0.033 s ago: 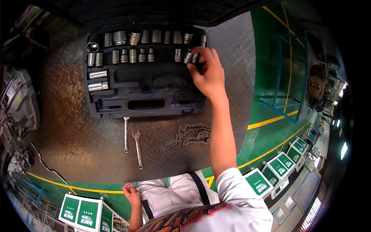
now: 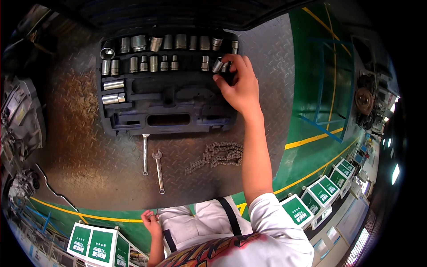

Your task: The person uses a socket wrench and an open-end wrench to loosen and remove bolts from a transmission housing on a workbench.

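My right hand [image 2: 240, 84] reaches over the right side of a dark plastic socket case [image 2: 169, 121]. Thumb and fingers are closed around a small tilted chrome socket [image 2: 217, 65] in the second row. Partly hidden by the fingers, another socket [image 2: 225, 66] stands beside it. Along the case's back run two rows of chrome sockets [image 2: 180, 41], and two long sockets [image 2: 113, 85] lie at its left. Low by my thigh hangs my left hand [image 2: 152, 222], fingers loosely curled and apart, with nothing visible in it.
Two wrenches [image 2: 159, 172] and a heap of metal chain [image 2: 220, 156] lie on the patterned metal tabletop [image 2: 106, 178] before the case. The raised lid [image 2: 169, 15] stands at the back. Metal machine parts [image 2: 22, 120] sit at left; green-and-white boxes [image 2: 299, 209] stand beyond the table.
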Available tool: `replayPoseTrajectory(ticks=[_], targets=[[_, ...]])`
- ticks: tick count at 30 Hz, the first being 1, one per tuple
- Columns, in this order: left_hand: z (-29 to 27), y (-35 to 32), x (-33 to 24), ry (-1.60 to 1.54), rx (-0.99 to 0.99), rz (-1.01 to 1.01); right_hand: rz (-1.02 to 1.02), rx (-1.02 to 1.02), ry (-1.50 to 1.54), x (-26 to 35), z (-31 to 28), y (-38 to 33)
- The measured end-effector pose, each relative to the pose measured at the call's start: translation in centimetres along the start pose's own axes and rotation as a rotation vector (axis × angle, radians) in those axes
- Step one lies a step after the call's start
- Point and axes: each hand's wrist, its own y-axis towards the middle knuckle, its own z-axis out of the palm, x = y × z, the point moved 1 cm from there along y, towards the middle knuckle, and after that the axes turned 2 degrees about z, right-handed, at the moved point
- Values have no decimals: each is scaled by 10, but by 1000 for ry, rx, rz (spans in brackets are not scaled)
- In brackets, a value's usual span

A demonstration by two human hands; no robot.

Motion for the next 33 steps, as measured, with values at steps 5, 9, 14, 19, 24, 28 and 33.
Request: replayPoseTrajectory(ticks=[5, 9, 14, 19, 24, 28, 33], targets=[[7, -3, -3, 15, 6, -30, -12, -1, -38, -6, 2, -2], [12, -5, 0, -69, 29, -30, -43, -36, -34, -2, 3, -5], [14, -7, 7, -84, 24, -32, -51, -62, 26, -10, 8, -7], [16, -10, 8, -107, 55, -34, 7, -101, 651, -21, 8, -26], [9, -13, -11, -99, 16, 50, -198, -223, 689, 13, -5, -85], [-6, -15, -44, -117, 9, 127, -244, -289, 631, 67, -43, -136], [-29, -13, -64, -184, 4, 251, -329, -227, 641, 124, -94, -189]])
